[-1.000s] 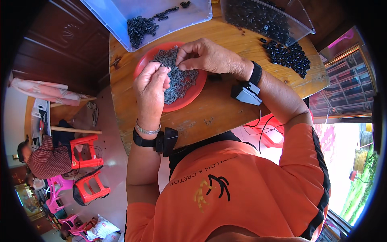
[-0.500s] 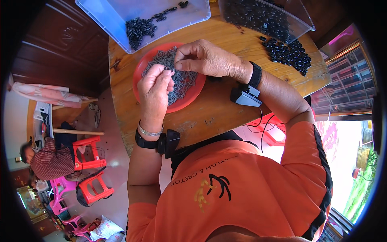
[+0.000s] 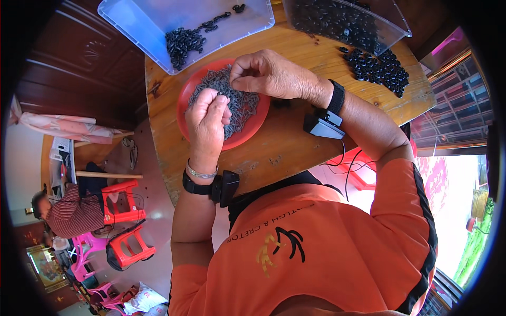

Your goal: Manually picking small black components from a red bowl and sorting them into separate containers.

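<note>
Left hand [image 3: 207, 118] held curled closed over red bowl [image 3: 183, 108], thumb against forefinger; right hand [image 3: 271, 76] poised just beside, thumb and fingertip set close. Whether anything is pinched by either cannot be told, tips too small. Grey pieces [image 3: 245, 108] heaped inside bowl rim. Bowl's far edge flanked by clear bin [image 3: 132, 26]. Open wood offered along table's [image 3: 295, 126] near edge; right edge crowded by black pieces [image 3: 377, 71].

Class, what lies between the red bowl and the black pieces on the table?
In the head view, the right hand and wrist cross above the wooden table; a small dark thing beside the bowl is too shadowed to identify.
</note>
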`<state>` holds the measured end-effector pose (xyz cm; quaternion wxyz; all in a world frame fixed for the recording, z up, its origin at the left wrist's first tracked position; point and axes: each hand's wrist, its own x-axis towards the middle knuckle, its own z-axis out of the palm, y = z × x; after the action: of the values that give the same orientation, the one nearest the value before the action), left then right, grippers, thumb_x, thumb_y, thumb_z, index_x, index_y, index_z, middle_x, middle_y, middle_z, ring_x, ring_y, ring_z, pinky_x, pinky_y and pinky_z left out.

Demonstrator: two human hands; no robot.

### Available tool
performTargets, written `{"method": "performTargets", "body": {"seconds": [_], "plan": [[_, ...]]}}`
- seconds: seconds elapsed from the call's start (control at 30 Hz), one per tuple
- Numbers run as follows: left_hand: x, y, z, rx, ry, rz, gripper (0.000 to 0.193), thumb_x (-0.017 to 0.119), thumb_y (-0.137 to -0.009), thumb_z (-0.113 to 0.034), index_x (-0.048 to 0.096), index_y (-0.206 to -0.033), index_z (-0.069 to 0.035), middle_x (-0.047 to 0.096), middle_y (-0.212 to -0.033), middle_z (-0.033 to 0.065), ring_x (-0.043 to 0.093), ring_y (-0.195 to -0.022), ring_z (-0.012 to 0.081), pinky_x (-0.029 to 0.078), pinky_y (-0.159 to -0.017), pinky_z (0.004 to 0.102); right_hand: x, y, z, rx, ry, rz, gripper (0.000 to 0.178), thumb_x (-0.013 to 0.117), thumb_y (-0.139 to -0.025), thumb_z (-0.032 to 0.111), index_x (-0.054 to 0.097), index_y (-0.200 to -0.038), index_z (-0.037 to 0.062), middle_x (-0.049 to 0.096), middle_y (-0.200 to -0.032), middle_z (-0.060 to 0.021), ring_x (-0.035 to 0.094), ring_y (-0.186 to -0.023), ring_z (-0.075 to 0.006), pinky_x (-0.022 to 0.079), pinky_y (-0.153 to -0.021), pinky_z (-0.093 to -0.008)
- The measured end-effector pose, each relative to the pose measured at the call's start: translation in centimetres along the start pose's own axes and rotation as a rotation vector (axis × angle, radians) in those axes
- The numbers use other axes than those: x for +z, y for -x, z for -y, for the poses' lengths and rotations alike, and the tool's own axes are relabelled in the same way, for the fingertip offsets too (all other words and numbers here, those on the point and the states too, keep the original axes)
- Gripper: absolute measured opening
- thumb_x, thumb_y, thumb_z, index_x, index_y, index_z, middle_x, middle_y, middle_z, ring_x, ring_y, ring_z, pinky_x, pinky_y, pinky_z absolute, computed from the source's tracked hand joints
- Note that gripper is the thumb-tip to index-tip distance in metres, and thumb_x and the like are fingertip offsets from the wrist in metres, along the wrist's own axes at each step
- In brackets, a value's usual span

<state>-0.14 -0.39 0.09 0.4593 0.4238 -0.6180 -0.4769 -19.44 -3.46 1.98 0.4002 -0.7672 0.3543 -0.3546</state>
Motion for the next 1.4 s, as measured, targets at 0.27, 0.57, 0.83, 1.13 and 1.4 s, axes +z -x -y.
{"method": "performTargets", "body": {"seconds": [0.27,0.57,0.83,1.13,1.4], "plan": [[0.1,0.0,0.0,-0.005,-0.014,-0.003,0.013,0.051,-0.089,-0.01,0.054,-0.08,-0.002,0.052,-0.063,-0.0006,0.046,-0.056,0.0044,0.038,-0.051,0.019,0.5,-0.1,-0.2,-0.027,0.043,-0.003,0.012,0.063,-0.085,0.013,0.062,-0.089,0.001,0.061,-0.076,-0.0027,0.055,-0.072,-0.0094,0.046,-0.069,-0.0261],[0.2,0.0,-0.1,-0.012,-0.019,0.002,0.013,0.051,-0.089,-0.01,0.054,-0.081,-0.002,0.052,-0.064,-0.0009,0.046,-0.057,0.0041,0.039,-0.051,0.0187,0.7,0.1,-0.2,-0.078,0.047,-0.042,0.013,0.062,-0.085,0.012,0.062,-0.088,0.0003,0.062,-0.076,-0.0042,0.056,-0.072,-0.0105,0.047,-0.069,-0.0266],[0.3,0.1,0.1,-0.006,-0.002,-0.005,0.013,0.05,-0.09,-0.01,0.054,-0.081,-0.001,0.051,-0.063,-0.0008,0.045,-0.056,0.0044,0.038,-0.051,0.0188,0.9,0.2,-0.1,-0.048,0.035,-0.04,0.011,0.062,-0.085,0.011,0.062,-0.088,0.0002,0.062,-0.077,-0.0041,0.056,-0.072,-0.0101,0.048,-0.069,-0.0266],[0.5,0.2,-0.1,0.004,-0.007,-0.02,0.015,0.049,-0.09,-0.011,0.053,-0.08,-0.001,0.05,-0.062,-0.0012,0.045,-0.055,0.0045,0.038,-0.049,0.0192,1.7,0.2,-0.2,-0.101,0.086,-0.095,0.011,0.06,-0.086,0.011,0.061,-0.09,0.0009,0.062,-0.076,-0.0036,0.056,-0.072,-0.0098,0.047,-0.069,-0.0258],[0.8,0.3,0.4,0.017,0.166,-0.047,0.017,0.051,-0.091,-0.014,0.054,-0.077,-0.004,0.052,-0.062,-0.0018,0.045,-0.054,0.0033,0.036,-0.047,0.0172,2.0,0.2,-0.1,-0.072,0.007,-0.078,0.013,0.06,-0.087,0.013,0.06,-0.091,0.0002,0.062,-0.077,-0.0038,0.056,-0.074,-0.0089,0.048,-0.071,-0.0253]]}}
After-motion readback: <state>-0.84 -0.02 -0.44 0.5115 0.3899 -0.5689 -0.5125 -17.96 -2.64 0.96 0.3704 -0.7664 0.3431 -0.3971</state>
